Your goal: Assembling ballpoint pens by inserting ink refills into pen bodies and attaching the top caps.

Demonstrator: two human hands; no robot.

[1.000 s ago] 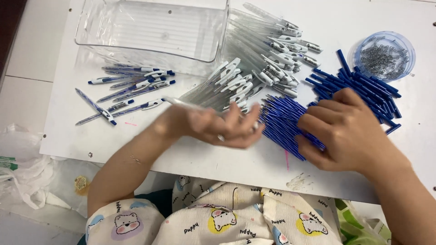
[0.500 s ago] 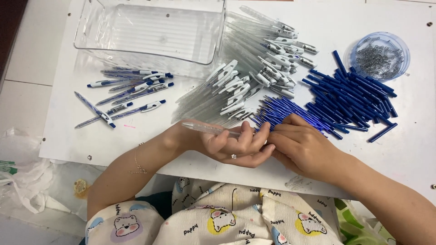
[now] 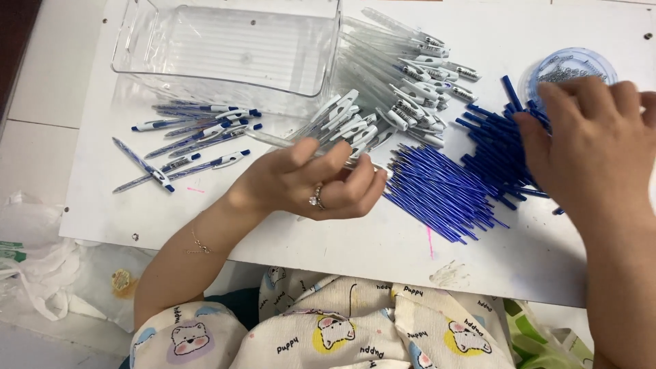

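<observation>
- We judge the work as early to midway: a small group of finished pens (image 3: 198,133), clear bodies with blue and white ends, lies at the left of the bench (image 3: 478,27), in front of a clear plastic bin (image 3: 225,48) that looks empty.
- Far more is left than done, as we read it: a big heap of clear pen barrels (image 3: 389,89) with white clips sits mid-bench, a fan of thin blue refills (image 3: 437,188) lies just to its right, and a pile of thicker blue parts (image 3: 495,147) lies beyond that.
- Our left hand (image 3: 311,181) is curled shut on one clear pen barrel (image 3: 273,140), which sticks out to the left, roughly level, above the bench and near the edge of the heap.
- We cannot tell whether a refill already sits inside that barrel.
- Our right hand (image 3: 588,140) reaches over the thicker blue parts with fingers bent down onto them, next to a round blue tub (image 3: 540,68) of small metal bits; whether it grips anything is hidden from us.
</observation>
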